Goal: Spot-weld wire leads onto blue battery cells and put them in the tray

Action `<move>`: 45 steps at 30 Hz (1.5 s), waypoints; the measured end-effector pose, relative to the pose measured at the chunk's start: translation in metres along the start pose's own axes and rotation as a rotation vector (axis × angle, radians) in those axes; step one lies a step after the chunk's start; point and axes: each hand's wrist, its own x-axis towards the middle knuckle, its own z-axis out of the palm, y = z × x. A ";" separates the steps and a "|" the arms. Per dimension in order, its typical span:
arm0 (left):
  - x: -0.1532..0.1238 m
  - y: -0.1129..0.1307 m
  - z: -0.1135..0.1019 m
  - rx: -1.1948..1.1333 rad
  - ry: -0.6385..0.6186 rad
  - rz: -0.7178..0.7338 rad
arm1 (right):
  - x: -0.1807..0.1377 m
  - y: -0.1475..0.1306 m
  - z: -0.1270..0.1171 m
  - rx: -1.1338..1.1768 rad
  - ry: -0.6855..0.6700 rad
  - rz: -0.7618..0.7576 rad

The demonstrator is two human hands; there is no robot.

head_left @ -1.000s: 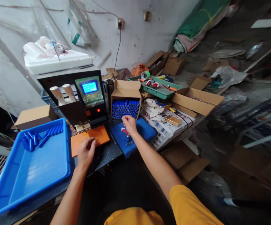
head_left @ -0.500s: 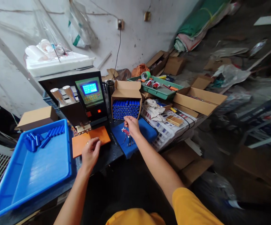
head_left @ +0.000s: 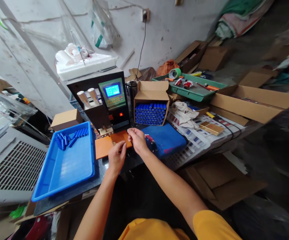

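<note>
My left hand (head_left: 117,157) is over the front edge of an orange board (head_left: 102,148), thumb and fingers pinched together. Close beside it on the right, my right hand (head_left: 137,140) is pinched too, above the board's right end. Whatever the fingertips hold is too small to make out. Behind the board stands a black machine with a lit blue screen (head_left: 112,90) and copper-coloured electrode arms (head_left: 105,129) reaching down to the board. Thin red and black wires (head_left: 150,139) lie on a blue cloth-like pad (head_left: 172,137), right of my right hand.
A blue tray (head_left: 93,163) at left holds several blue cylindrical cells (head_left: 64,140). An open carton (head_left: 152,86) packed with blue cells (head_left: 150,114) stands behind the pad. Further right are a green tray (head_left: 196,95), a white crate (head_left: 179,146) and an open cardboard box (head_left: 254,106).
My right hand has moved left from the wires on the pad to beside my left hand at the orange board. The view has turned left.
</note>
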 end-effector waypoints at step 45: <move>0.048 -0.070 -0.132 0.044 -0.039 -0.389 | 0.017 0.041 0.011 -0.240 -0.370 -0.002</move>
